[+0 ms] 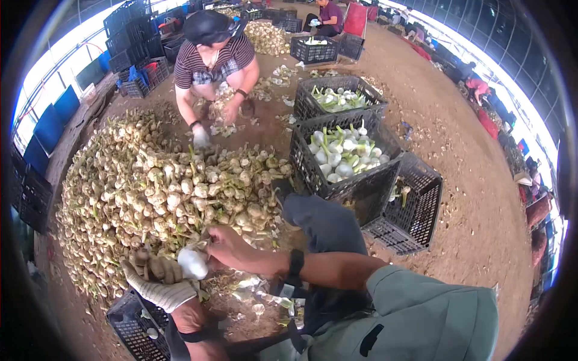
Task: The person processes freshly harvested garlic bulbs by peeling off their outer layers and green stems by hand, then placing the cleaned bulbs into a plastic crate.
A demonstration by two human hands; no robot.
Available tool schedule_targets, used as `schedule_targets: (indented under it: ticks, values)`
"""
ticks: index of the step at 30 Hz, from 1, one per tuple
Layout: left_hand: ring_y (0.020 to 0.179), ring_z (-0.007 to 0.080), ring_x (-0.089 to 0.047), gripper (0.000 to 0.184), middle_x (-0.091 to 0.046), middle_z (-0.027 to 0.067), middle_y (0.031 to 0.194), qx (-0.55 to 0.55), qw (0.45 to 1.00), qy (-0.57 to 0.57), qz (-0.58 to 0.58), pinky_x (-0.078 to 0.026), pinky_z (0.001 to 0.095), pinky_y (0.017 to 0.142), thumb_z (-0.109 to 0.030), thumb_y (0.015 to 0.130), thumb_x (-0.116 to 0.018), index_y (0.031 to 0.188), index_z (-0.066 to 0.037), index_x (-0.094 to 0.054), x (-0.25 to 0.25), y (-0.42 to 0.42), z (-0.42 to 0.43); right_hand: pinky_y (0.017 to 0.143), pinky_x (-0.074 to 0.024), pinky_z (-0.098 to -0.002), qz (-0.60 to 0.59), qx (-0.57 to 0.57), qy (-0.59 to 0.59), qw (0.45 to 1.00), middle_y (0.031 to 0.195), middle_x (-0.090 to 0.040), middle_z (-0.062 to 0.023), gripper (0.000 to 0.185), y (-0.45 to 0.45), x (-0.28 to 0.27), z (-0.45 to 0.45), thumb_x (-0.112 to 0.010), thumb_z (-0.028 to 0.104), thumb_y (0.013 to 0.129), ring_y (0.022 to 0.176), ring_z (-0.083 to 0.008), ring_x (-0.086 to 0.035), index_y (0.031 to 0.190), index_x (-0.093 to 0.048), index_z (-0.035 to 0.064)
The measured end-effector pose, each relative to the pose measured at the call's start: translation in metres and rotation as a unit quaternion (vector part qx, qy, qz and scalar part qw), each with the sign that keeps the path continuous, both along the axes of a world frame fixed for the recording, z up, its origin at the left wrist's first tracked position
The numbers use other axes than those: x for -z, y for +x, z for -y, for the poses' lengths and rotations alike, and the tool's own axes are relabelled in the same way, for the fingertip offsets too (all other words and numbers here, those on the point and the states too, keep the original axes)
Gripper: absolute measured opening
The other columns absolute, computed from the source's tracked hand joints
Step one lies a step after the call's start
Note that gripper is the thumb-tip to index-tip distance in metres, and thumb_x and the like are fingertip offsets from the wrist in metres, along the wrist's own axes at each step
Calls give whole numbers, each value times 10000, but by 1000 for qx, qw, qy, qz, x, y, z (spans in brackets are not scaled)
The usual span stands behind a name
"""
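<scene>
My left hand (158,281), in a pale work glove, is closed around a white, peeled-looking garlic bulb (192,263) at the lower middle of the view. Just to the right of the bulb, my bare right hand (232,247) has its fingers pinched together close against it. What those fingers grip is too small to make out. Directly beyond both hands rises a large heap of unpeeled garlic (174,189) with stems and dry skins. Scraps of peeled skin (250,283) litter the ground beneath my right forearm.
Black crates of cleaned white garlic (325,183) (304,108) stand ahead to the right. Beside them a crate (418,207) lies tilted. Another crate (129,325) sits at lower left. Across the heap, a person in a dark hat (211,66) handles garlic.
</scene>
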State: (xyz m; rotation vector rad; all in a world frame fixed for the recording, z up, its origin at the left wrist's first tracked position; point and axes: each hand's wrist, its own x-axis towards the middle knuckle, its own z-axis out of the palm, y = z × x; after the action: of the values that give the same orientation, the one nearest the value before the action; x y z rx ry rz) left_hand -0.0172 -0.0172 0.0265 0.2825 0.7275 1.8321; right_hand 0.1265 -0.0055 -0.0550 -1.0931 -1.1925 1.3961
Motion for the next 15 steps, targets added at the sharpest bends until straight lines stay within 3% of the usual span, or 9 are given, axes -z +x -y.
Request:
schedule_targets:
  ticks: [2,3,4,6,7,10,11,15]
  values:
    - [316,69,-220,499,-327,-26,432,48,997,52,14,-194,237,293,-499,965,-465,856,-50,-655,3,-12,-4,542,-486,-336,141,12,116,983,698,-584,-100,138,4,22,-8,-616,58,826,612,-164,-586,917,-575,-37]
    - [306,69,-195,498,-293,-31,423,103,984,146,24,-177,240,279,-484,977,-449,848,-45,-647,2,-16,-7,587,-496,-385,227,28,116,967,727,-607,-146,179,6,25,-8,-629,69,773,648,-226,-618,922,-586,-19]
    - [295,68,-169,498,-259,-35,414,158,958,239,33,-159,243,265,-468,988,-433,841,-40,-640,1,-18,-7,587,-496,-385,226,30,118,967,727,-607,-146,179,6,31,-8,-629,69,773,648,-226,-618,922,-586,-19]
    - [304,71,-182,538,-260,-22,420,190,939,285,20,-182,252,277,-474,1002,-390,899,-6,-635,-7,-31,-2,639,-499,-413,267,-63,25,961,819,-638,-167,213,5,43,-5,-651,90,741,765,-285,-647,937,-609,19]
    - [307,73,-178,555,-263,-15,420,174,949,262,5,-184,255,279,-484,1001,-381,907,0,-637,-11,-36,1,688,-496,-442,377,-135,59,915,887,-649,-162,201,4,47,0,-633,87,733,849,-326,-642,926,-621,37]
    - [311,76,-174,581,-268,-7,422,170,949,265,-5,-186,258,283,-500,1002,-363,923,2,-644,-12,-42,3,716,-482,-461,387,-216,147,884,888,-655,-172,217,9,49,17,-626,179,743,848,-354,-639,917,-618,51]
    - [313,78,-173,589,-269,-4,422,190,938,289,-3,-186,258,284,-505,1002,-355,929,-1,-650,-10,-43,2,720,-490,-461,398,-246,134,873,919,-668,-153,235,8,47,18,-626,184,733,887,-336,-646,945,-630,82]
    - [319,79,-163,615,-259,-13,428,223,937,267,22,-165,245,288,-546,992,-338,949,-19,-652,-4,-45,5,677,-502,-403,401,-278,149,860,881,-669,-154,239,5,32,6,-599,214,774,831,-265,-664,950,-627,54]
